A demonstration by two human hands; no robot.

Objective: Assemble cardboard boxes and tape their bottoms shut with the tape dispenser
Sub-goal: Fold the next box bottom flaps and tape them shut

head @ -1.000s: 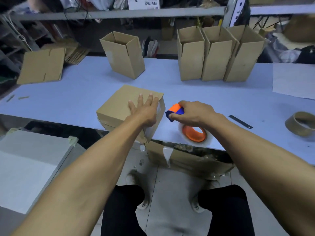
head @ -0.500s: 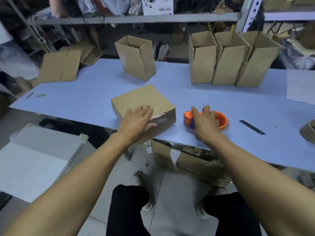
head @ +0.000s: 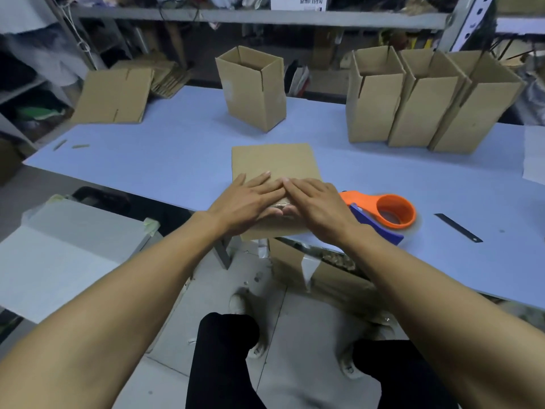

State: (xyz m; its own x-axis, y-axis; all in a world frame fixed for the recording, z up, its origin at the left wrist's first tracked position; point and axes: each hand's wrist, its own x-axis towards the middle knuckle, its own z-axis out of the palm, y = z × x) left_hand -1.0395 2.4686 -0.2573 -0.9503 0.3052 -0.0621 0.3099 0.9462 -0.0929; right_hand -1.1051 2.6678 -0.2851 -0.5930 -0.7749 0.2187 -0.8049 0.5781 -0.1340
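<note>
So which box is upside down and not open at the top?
The box under both hands, at the table's near edge. The four other boxes stand upright, tops open.

the right hand (head: 317, 206) is off the dispenser (head: 383, 214) and now lies flat on the box (head: 274, 163), fingertips touching the left hand (head: 247, 199).

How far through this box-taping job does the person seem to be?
Done: four boxes stand upright at the back, one alone and three in a row. In hand: the left hand and right hand press flat on a fifth box; the tape dispenser lies beside it. Left: flat cardboard waits unfolded.
</note>
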